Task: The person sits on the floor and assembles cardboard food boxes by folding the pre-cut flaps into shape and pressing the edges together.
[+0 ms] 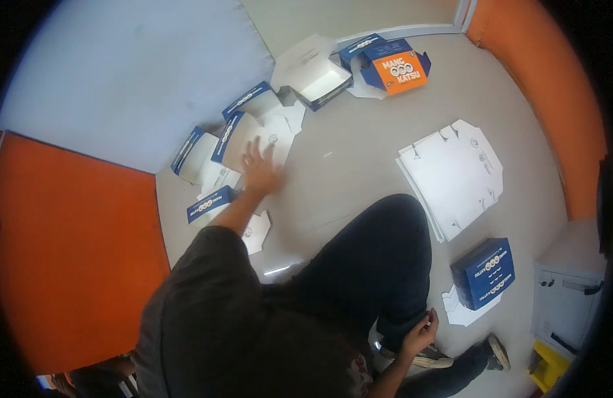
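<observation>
My left hand (261, 174) reaches out with its fingers spread over a partly folded cardboard food box (274, 138), white inside with a blue printed side. Whether the fingertips touch the card cannot be made out. Other half-open boxes of the same kind (211, 204) stand close around that hand. My right hand (420, 335) hangs low beside my bent leg, fingers loosely curled and holding nothing I can see. Nearest to it on the floor is a blue box (485, 273) with white flaps under it.
A stack of flat white box blanks (452, 179) lies right of my knee (402, 219). At the back stand an open white box (313, 73) and an orange-and-blue box (400, 71). A grey metal cabinet (568, 302) and a yellow object (548, 368) are at the right.
</observation>
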`<state>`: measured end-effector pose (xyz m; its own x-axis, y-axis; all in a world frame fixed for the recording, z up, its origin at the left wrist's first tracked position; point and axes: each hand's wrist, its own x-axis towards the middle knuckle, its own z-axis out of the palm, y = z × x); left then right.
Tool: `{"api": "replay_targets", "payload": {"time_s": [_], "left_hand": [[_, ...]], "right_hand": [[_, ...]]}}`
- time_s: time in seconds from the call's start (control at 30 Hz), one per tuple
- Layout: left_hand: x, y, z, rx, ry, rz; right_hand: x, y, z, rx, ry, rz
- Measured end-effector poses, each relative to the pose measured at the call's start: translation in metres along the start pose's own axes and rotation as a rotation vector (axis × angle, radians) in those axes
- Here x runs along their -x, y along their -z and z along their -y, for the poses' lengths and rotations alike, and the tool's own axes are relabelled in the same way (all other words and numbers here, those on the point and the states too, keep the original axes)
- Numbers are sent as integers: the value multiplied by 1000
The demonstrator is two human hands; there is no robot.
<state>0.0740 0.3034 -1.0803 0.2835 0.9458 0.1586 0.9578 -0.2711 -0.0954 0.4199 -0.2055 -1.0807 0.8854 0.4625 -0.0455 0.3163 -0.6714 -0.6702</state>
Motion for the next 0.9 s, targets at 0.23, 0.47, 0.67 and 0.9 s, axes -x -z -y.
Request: {"api": "replay_targets", "payload": {"time_s": [0.23, 0.47, 0.67, 0.9], "left_hand": [[-53, 42, 120, 238, 538, 254], [-70, 85, 46, 683, 235, -109], [-55, 184, -138, 1070, -236, -178], [108, 232, -284, 1249, -931, 139]], "right_hand": [[-4, -2, -10, -85, 13, -17], [11, -8, -12, -121, 11, -68], [11, 20, 32, -400, 55, -328], [14, 96, 180, -597, 463, -134]]}}
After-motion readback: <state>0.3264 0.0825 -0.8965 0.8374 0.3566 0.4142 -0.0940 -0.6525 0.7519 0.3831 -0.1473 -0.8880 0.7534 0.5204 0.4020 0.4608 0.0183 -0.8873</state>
